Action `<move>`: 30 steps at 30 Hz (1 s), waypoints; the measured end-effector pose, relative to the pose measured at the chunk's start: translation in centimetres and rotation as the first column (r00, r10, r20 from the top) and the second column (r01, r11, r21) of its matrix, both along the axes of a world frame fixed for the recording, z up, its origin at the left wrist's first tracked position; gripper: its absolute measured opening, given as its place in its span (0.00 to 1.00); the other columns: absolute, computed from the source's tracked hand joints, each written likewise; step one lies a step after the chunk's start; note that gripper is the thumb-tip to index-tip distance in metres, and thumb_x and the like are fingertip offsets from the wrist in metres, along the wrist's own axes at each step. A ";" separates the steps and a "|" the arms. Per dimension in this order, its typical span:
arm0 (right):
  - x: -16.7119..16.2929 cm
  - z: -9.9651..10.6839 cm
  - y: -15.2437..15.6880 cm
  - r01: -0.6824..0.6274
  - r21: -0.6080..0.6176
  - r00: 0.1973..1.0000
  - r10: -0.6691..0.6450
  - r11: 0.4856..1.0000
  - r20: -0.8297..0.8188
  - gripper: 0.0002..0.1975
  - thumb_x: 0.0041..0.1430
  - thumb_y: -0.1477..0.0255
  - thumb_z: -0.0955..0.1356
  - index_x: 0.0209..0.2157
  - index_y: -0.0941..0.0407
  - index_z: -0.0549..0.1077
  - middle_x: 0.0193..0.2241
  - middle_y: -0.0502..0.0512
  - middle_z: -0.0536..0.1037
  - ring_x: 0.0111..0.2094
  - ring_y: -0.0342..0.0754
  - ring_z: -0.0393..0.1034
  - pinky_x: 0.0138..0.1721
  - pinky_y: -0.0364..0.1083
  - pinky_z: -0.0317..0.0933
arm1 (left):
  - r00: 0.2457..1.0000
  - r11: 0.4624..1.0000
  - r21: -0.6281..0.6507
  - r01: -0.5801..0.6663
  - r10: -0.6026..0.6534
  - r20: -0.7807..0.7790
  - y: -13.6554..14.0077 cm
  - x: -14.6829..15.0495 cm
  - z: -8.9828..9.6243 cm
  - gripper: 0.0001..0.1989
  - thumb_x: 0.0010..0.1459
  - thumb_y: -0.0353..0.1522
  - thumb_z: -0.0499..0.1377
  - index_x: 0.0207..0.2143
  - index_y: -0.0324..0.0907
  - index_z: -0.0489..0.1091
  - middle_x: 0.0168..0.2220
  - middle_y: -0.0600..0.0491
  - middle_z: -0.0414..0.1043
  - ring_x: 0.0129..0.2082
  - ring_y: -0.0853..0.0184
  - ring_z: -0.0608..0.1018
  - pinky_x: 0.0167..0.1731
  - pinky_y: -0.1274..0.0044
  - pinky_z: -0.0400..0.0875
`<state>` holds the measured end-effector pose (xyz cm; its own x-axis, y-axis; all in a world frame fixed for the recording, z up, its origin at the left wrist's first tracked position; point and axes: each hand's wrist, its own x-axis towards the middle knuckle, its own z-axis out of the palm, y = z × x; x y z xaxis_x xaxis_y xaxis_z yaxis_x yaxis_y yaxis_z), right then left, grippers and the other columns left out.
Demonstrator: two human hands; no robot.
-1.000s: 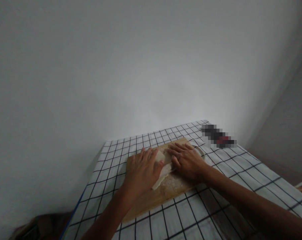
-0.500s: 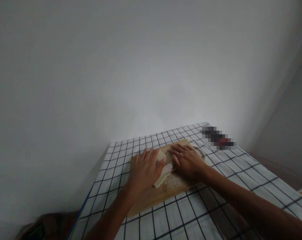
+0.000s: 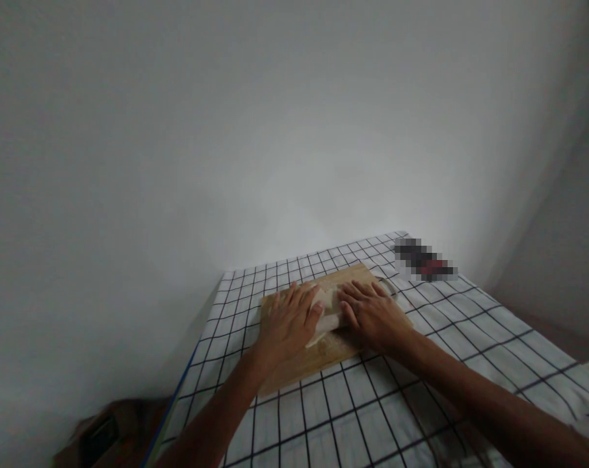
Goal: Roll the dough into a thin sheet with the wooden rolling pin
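Pale dough (image 3: 329, 300) lies on a floured wooden board (image 3: 349, 275). A raised, roll-like ridge crosses it between my hands; whether a rolling pin is inside it I cannot tell. My left hand (image 3: 293, 320) rests flat on the left part of the dough, fingers stretched forward and slightly spread. On the right part lies my right hand (image 3: 368, 313), palm down, with its fingers extended too. Both palms cover much of the dough, so its outer ends are hidden. A thin flap of dough shows near my left thumb.
The board sits on a table under a white cloth with black grid lines (image 3: 324, 422). A round pale rim (image 3: 388, 286) shows just behind my right hand. Farther right lies a blurred-out dark and red item (image 3: 425, 261). A wall stands behind the table.
Both hands have pushed a little forward over the dough, and the flap toward me now shows less. The view has shifted slightly.
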<state>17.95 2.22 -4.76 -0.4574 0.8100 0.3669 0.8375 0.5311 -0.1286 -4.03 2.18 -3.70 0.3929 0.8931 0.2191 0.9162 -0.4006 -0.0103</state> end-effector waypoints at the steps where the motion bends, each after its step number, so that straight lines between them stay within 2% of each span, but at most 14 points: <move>1: -0.1 0.0 0.2 0.005 0.002 1.000 -0.005 1.000 0.005 0.23 0.71 0.65 0.53 0.59 0.55 0.68 0.61 0.58 0.68 0.63 0.57 0.57 0.62 0.62 0.48 | 1.000 1.000 -0.009 -0.009 0.009 -0.005 0.1 0.0 0.0 0.25 0.71 0.43 0.40 0.66 0.50 0.54 0.67 0.53 0.55 0.68 0.54 0.53 0.62 0.53 0.52; 7: 0.4 -0.5 -1.8 -0.026 0.005 0.999 0.026 1.000 -0.028 0.23 0.71 0.66 0.53 0.60 0.54 0.66 0.61 0.56 0.67 0.64 0.55 0.55 0.62 0.60 0.49 | 0.998 0.994 0.098 0.047 -0.043 -0.042 -2.0 0.4 -0.1 0.24 0.70 0.41 0.42 0.66 0.51 0.53 0.69 0.53 0.49 0.70 0.56 0.47 0.65 0.54 0.43; 9: 0.5 -0.5 -2.0 -0.020 -0.001 0.999 0.020 1.000 -0.039 0.23 0.72 0.66 0.52 0.61 0.53 0.65 0.61 0.56 0.68 0.64 0.55 0.56 0.62 0.61 0.49 | 0.998 0.996 0.070 0.052 -0.049 -0.039 -1.8 0.4 0.0 0.24 0.71 0.41 0.41 0.67 0.51 0.53 0.69 0.54 0.50 0.70 0.56 0.47 0.65 0.54 0.44; 13: 0.2 -0.1 -1.1 0.003 -0.014 1.000 -0.004 1.000 -0.022 0.23 0.71 0.66 0.53 0.58 0.56 0.69 0.60 0.59 0.68 0.64 0.57 0.57 0.62 0.62 0.47 | 0.999 1.000 -0.027 -0.016 0.015 -0.029 -0.2 0.2 0.0 0.25 0.71 0.41 0.37 0.67 0.50 0.51 0.68 0.54 0.53 0.69 0.56 0.51 0.63 0.53 0.48; 15: 0.1 0.0 -1.3 0.005 -0.014 1.000 -0.006 1.000 -0.030 0.23 0.71 0.66 0.53 0.58 0.56 0.69 0.61 0.59 0.68 0.64 0.57 0.56 0.63 0.62 0.47 | 0.999 1.000 -0.013 -0.012 0.012 -0.032 -0.2 0.3 0.0 0.25 0.71 0.41 0.37 0.68 0.50 0.50 0.68 0.54 0.52 0.69 0.56 0.50 0.64 0.54 0.46; 19: 0.5 -0.4 -3.9 -0.015 -0.019 0.998 0.014 1.000 -0.066 0.23 0.72 0.65 0.53 0.62 0.54 0.64 0.63 0.57 0.65 0.65 0.56 0.55 0.64 0.62 0.46 | 1.000 0.999 0.045 0.026 -0.026 -0.018 -2.6 0.6 0.1 0.25 0.71 0.41 0.39 0.68 0.52 0.48 0.70 0.56 0.47 0.70 0.58 0.45 0.65 0.54 0.39; 23: 0.9 -1.2 -6.4 -0.026 -0.024 0.997 0.024 0.999 -0.069 0.24 0.72 0.65 0.53 0.65 0.53 0.59 0.65 0.56 0.61 0.66 0.56 0.51 0.65 0.62 0.43 | 0.999 1.000 -0.004 0.017 -0.017 0.042 -4.6 0.6 0.1 0.25 0.72 0.40 0.38 0.69 0.56 0.44 0.70 0.59 0.46 0.70 0.61 0.44 0.66 0.55 0.42; 26: 0.8 -1.4 -6.0 -0.030 0.003 0.997 0.030 1.000 -0.066 0.24 0.72 0.64 0.54 0.64 0.53 0.60 0.65 0.55 0.60 0.66 0.57 0.50 0.66 0.63 0.41 | 0.998 0.999 -0.032 0.019 -0.017 0.061 -3.7 0.4 0.1 0.24 0.72 0.41 0.37 0.69 0.56 0.45 0.70 0.58 0.47 0.70 0.61 0.45 0.66 0.56 0.43; 30: 0.2 -0.7 -2.6 0.059 0.025 0.997 -0.057 0.998 -0.054 0.24 0.71 0.63 0.54 0.60 0.56 0.66 0.62 0.59 0.65 0.65 0.59 0.52 0.65 0.66 0.39 | 0.996 0.993 -0.116 -0.033 0.042 0.073 -0.3 0.4 0.3 0.26 0.71 0.44 0.35 0.68 0.53 0.48 0.70 0.56 0.48 0.70 0.58 0.47 0.64 0.53 0.46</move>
